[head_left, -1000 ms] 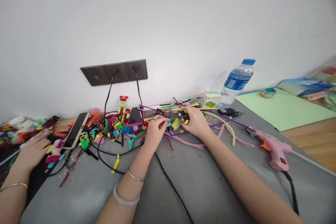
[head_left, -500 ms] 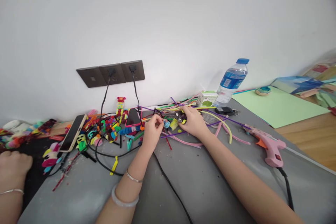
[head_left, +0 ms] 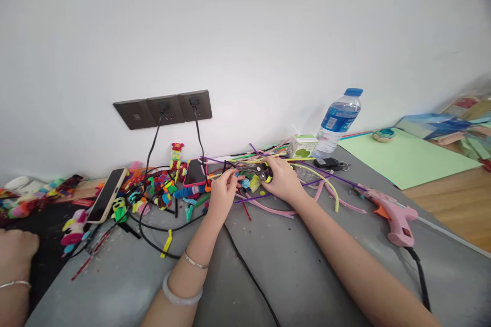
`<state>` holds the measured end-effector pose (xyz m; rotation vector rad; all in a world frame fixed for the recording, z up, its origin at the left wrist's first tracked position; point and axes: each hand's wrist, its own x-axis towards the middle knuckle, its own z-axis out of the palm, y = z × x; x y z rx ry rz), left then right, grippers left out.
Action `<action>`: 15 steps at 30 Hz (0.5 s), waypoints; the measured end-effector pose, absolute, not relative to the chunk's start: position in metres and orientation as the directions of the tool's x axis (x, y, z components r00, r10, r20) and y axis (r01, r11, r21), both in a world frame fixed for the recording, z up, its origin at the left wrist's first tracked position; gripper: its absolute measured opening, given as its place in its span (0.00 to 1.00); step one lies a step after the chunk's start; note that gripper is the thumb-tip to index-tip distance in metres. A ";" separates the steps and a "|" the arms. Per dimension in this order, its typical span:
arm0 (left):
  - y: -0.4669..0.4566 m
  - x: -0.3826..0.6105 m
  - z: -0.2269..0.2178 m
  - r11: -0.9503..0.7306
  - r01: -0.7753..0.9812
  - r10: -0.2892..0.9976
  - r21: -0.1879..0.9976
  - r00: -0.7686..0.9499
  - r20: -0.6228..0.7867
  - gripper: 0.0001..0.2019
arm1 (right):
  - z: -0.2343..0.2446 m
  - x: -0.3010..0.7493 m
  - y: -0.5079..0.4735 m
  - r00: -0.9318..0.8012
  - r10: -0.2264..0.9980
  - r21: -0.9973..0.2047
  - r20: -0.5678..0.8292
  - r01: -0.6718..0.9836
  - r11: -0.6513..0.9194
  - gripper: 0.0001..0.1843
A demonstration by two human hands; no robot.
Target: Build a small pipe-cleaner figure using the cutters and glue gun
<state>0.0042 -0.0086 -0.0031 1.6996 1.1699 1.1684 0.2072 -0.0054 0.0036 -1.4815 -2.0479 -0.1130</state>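
At the far left edge a co-worker's hand is resting curled on the dark mat, well apart from the work. Moving right, a phone is lying beside a heap of bright craft scraps, with black cables running up to the wall sockets.

The left hand is pinching a small blue piece between thumb and fingertips, just above the grey bench. Just beside it, the right hand is closing around the black-and-yellow pliers, whose nose is pointing left toward the blue piece; whether the tips are already gripping it is hard to tell at this size.

To do this well, the left hand is best holding the piece steady and low while the pliers are squeezing gently, keeping fingertips clear of the tips and the loose pipe cleaners out of the bite.

Farther right, a water bottle is standing by the wall and a pink glue gun is lying on the bench.
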 end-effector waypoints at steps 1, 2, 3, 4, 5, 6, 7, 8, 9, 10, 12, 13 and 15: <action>-0.009 0.004 -0.002 -0.296 0.265 0.951 0.918 0.167 0.259 0.15 | 0.004 0.207 -0.006 -0.195 0.837 -0.269 0.511 0.889 0.371 0.18; -0.009 0.004 -0.002 -0.295 0.267 0.951 0.917 0.170 0.257 0.18 | 0.004 0.207 -0.006 -0.195 0.837 -0.268 0.511 0.889 0.371 0.17; -0.009 0.004 -0.002 -0.298 0.274 0.950 0.914 0.176 0.257 0.20 | 0.004 0.207 -0.006 -0.194 0.836 -0.268 0.513 0.889 0.371 0.17; -0.009 0.004 -0.002 -0.307 0.287 0.947 0.907 0.186 0.262 0.22 | 0.003 0.208 -0.006 -0.194 0.835 -0.267 0.515 0.889 0.372 0.18; -0.008 0.005 -0.002 -0.322 0.308 0.942 0.895 0.201 0.269 0.23 | 0.003 0.208 -0.006 -0.194 0.833 -0.268 0.518 0.888 0.374 0.18; -0.008 0.005 -0.002 -0.340 0.336 0.935 0.878 0.219 0.278 0.24 | 0.002 0.208 -0.005 -0.194 0.831 -0.268 0.522 0.887 0.376 0.17; -0.008 0.005 -0.002 -0.361 0.369 0.927 0.856 0.238 0.289 0.24 | 0.002 0.208 -0.005 -0.193 0.828 -0.270 0.526 0.886 0.378 0.17; -0.008 0.006 -0.003 -0.386 0.402 0.918 0.831 0.256 0.302 0.25 | 0.001 0.208 -0.005 -0.191 0.826 -0.272 0.530 0.884 0.379 0.17; -0.007 0.006 -0.003 -0.412 0.431 0.907 0.803 0.276 0.317 0.25 | 0.001 0.209 -0.005 -0.189 0.824 -0.275 0.534 0.883 0.380 0.17; -0.007 0.006 -0.004 -0.437 0.453 0.896 0.777 0.295 0.332 0.24 | 0.001 0.209 -0.005 -0.188 0.824 -0.280 0.535 0.881 0.382 0.18; -0.006 0.006 -0.005 -0.471 0.479 0.880 0.741 0.317 0.354 0.24 | 0.001 0.208 -0.004 -0.185 0.826 -0.287 0.533 0.878 0.382 0.18; -0.006 0.006 -0.006 -0.475 0.488 0.878 0.732 0.317 0.358 0.23 | 0.001 0.208 -0.004 -0.183 0.827 -0.291 0.531 0.878 0.381 0.18; -0.005 0.005 -0.007 -0.458 0.513 0.888 0.726 0.301 0.347 0.19 | 0.002 0.208 -0.005 -0.182 0.828 -0.294 0.530 0.876 0.381 0.17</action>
